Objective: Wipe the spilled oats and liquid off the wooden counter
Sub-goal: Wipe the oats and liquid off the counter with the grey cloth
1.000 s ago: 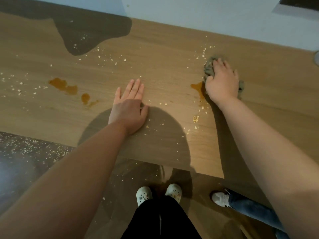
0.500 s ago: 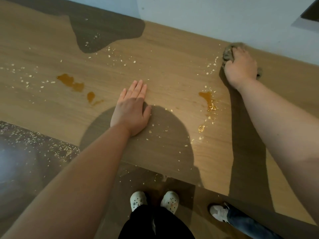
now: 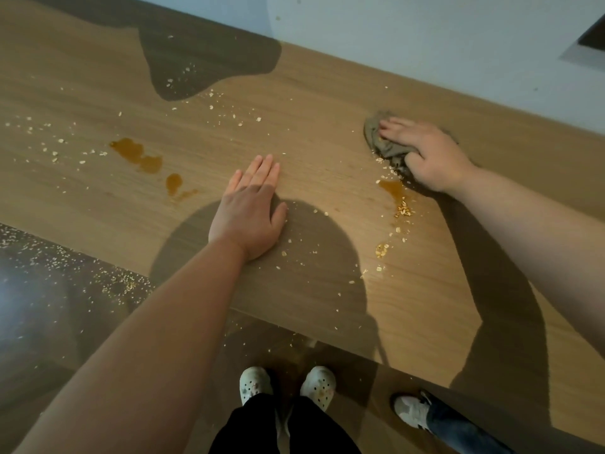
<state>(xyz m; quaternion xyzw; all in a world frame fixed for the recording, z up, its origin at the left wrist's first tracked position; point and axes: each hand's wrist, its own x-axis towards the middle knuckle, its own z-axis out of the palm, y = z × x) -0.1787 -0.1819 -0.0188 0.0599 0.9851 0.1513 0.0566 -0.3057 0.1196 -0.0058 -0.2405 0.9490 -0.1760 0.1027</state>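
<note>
The wiping is under way but far from done. The right hand (image 3: 425, 155) presses a crumpled grey-brown cloth (image 3: 383, 144) onto the light wooden counter (image 3: 311, 132) toward its far edge, the fabric bunched in the grip of thumb and fingers. Half a second ago this hand and cloth were up against the far edge by the wall; they have since drawn back toward the near edge and now sit just beside the small amber puddle (image 3: 393, 189). The left hand (image 3: 248, 208) lies flat and open mid-counter, unmoved.

The next stroke probably needs to sweep through that puddle and the wet oat flakes (image 3: 404, 209) below it. The larger amber spill (image 3: 137, 155) and the dry flakes toward the left end remain untouched.
</note>
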